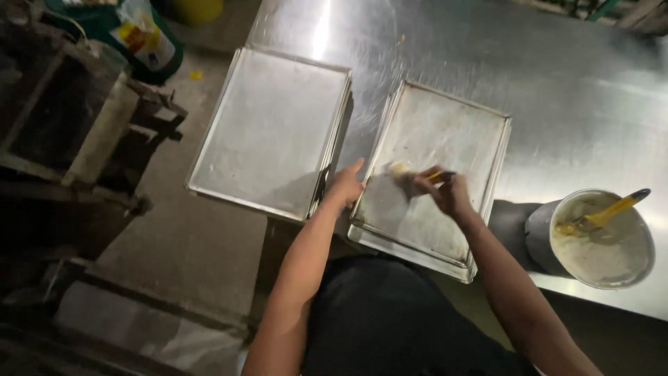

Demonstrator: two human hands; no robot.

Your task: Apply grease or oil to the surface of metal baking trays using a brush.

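- Far left: dark wooden frame stood on the floor; green bucket behind it
- Left tray, metal, shallow, lay on the steel tabletop, part overhanging the edge
- Left hand rested on the left rim of the right tray, fingers loosely curled, thumb up, holding nothing
- Right tray sat atop a stack of like trays, just beside the left one
- Right hand was closed around a yellow-handled brush, bristles touching the tray surface
- Far right: round tub of pale paste, second yellow brush lying in it
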